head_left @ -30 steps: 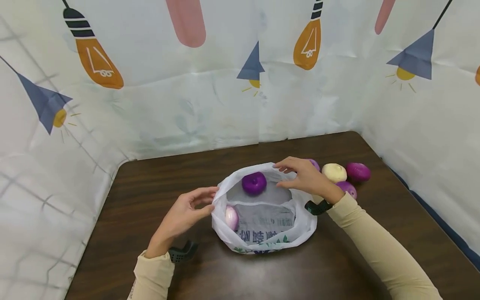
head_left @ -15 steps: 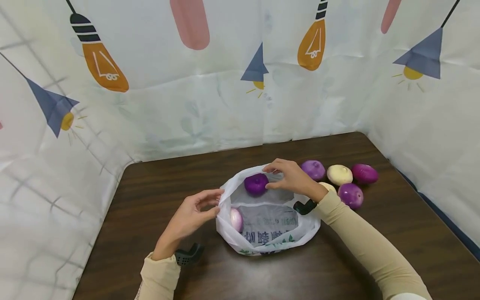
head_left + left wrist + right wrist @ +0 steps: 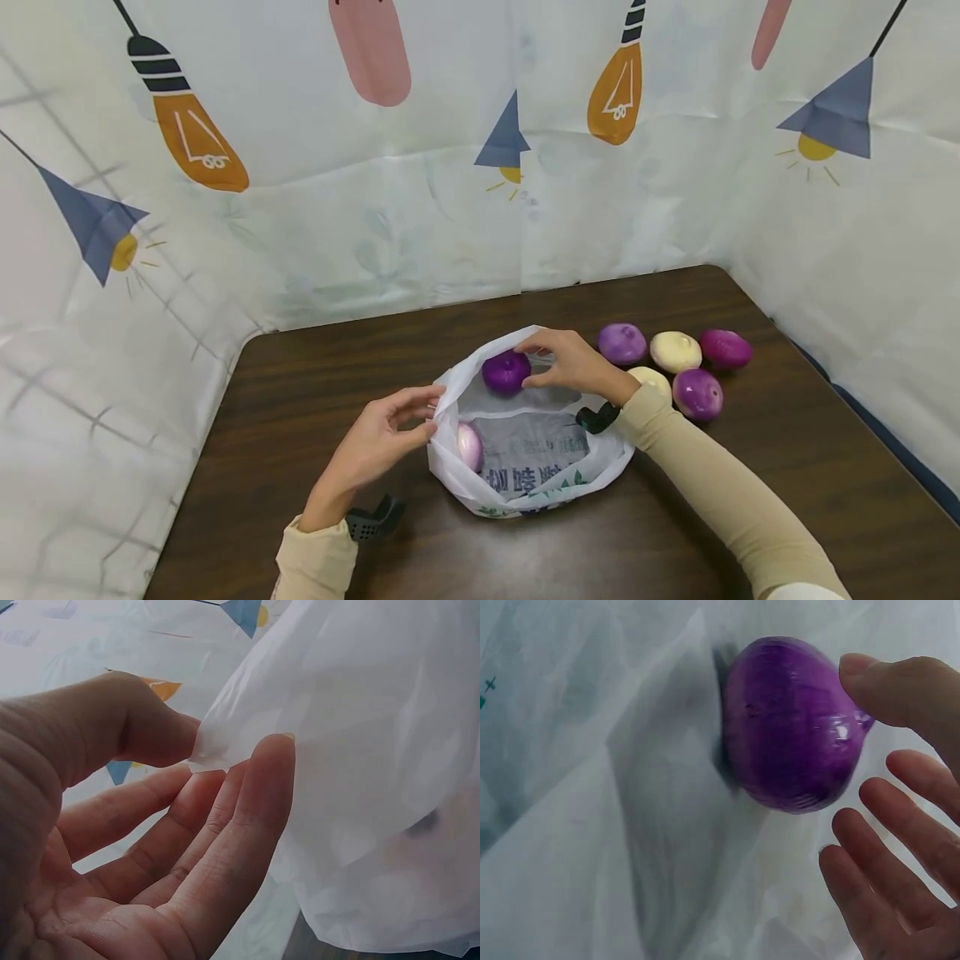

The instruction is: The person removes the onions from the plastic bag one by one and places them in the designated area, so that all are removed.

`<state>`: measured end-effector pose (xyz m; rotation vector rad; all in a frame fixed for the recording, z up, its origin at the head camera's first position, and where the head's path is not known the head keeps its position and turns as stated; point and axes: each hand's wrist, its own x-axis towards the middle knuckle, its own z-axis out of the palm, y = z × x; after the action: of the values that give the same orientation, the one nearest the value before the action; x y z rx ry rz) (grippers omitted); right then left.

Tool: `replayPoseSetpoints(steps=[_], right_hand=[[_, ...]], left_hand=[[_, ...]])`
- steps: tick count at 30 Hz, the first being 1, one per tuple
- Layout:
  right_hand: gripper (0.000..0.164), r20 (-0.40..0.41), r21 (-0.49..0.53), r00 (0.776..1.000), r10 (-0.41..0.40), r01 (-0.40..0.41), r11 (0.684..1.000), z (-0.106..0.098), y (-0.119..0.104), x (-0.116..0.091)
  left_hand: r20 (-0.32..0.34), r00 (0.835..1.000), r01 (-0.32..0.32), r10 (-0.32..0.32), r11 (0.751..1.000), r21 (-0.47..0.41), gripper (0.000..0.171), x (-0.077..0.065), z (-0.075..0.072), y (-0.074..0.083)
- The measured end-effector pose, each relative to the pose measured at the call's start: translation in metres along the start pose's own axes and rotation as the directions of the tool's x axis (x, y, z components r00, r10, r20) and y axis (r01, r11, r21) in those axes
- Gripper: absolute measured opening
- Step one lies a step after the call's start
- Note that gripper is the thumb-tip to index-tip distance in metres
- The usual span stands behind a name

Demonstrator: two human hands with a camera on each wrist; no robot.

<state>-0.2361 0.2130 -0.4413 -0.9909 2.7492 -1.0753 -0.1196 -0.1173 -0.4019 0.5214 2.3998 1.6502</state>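
Observation:
A white plastic bag point(image 3: 467, 483) with printed lettering stands open-mouthed on the table. My left hand point(image 3: 386, 437) holds the bag's left rim between thumb and fingers, as the left wrist view shows. Inside the bag, a dark purple onion point(image 3: 504, 372) lies at the back and a pale pink onion point(image 3: 470, 447) at the left. Over the bag's far side reaches my right hand point(image 3: 570, 362), its fingers spread apart beside the purple onion point(image 3: 791, 724). In the right wrist view the thumb overlaps the onion's edge; whether it touches is unclear.
Right of the bag lie several more onions: purple ones point(image 3: 622, 343) point(image 3: 698, 394), a magenta one point(image 3: 725, 348) and pale yellow ones point(image 3: 676, 352) point(image 3: 651, 381). The dark wooden table point(image 3: 315, 358) meets a printed cloth point(image 3: 420, 225) at its back and sides.
My right hand has moved left and farther into the bag's mouth, up to the purple onion. The onions on the right are less covered by it. My left hand stays at the rim.

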Motion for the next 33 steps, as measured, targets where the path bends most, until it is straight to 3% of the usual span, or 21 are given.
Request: replayPoseSetpoints(steps=[20, 33], right_hand=[[0.063, 0.052, -0.012, 0.993, 0.103, -0.103, 0.995, 0.018, 0.002, 0.016], [0.056, 0.022, -0.025, 0.994, 0.107, -0.106, 0.994, 0.023, -0.007, 0.023]], left_hand=[[0.005, 1.0, -0.017, 0.017, 1.0, 0.013, 0.045, 0.0, 0.0, -0.004], [0.007, 1.0, 0.002, -0.002, 1.0, 0.01, 0.047, -0.001, -0.002, -0.005]])
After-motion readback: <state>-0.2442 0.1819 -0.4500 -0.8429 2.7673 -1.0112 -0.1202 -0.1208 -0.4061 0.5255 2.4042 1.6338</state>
